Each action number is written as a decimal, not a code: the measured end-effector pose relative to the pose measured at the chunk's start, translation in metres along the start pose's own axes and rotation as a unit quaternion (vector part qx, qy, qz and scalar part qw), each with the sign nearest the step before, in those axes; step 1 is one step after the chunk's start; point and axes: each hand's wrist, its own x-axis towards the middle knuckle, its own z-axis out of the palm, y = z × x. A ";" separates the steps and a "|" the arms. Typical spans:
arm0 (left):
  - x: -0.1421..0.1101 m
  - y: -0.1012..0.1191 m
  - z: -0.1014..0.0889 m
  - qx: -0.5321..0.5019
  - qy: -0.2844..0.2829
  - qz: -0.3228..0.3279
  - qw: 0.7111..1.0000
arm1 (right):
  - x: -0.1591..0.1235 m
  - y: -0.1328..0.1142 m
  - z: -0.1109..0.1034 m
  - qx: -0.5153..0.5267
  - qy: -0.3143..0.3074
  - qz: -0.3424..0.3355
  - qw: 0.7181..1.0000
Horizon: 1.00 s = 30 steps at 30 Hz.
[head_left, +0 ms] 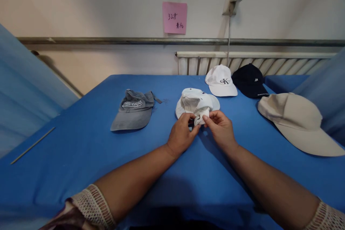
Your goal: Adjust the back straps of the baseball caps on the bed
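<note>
A pale, off-white baseball cap [192, 99] rests on the blue-covered table, its back edge turned toward me. My left hand [184, 129] pinches that edge from the left, fingers closed on the fabric. From the other side my right hand [221, 129] grips the same edge between thumb and fingers, close to the left hand. A small dark slot or buckle shows between the two thumbs; its details are too small to tell. To the left lies a grey cap [134, 109] with white script lettering and a loose back strap.
Behind stand a white cap [221, 81] with dark letters and a black cap [249, 81]. A large beige cap [296, 120] lies at right. A thin stick [32, 145] is on the blue cloth [88, 143] at left. A radiator [256, 57] runs along the wall.
</note>
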 end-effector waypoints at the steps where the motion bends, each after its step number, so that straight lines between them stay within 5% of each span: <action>1: 0.000 0.000 0.000 0.001 0.004 0.005 1.000 | 0.000 0.000 0.000 0.000 0.001 0.001 1.000; 7: 0.006 -0.008 -0.011 0.021 0.024 0.090 0.995 | 0.002 0.001 -0.004 -0.039 0.002 -0.007 0.999; 11: 0.006 -0.011 -0.020 0.051 0.023 0.118 0.991 | 0.007 0.000 -0.015 -0.129 0.031 -0.089 0.987; 15: 0.006 -0.010 -0.026 0.061 0.031 0.137 0.988 | 0.012 -0.004 -0.023 -0.225 -0.102 -0.192 0.950; 19: 0.009 -0.011 -0.032 0.069 0.023 0.165 0.984 | 0.015 -0.003 -0.024 -0.256 -0.206 -0.214 0.920; 30: 0.013 -0.016 -0.037 0.096 -0.015 0.197 0.976 | 0.017 0.003 -0.022 -0.378 -0.237 -0.233 0.864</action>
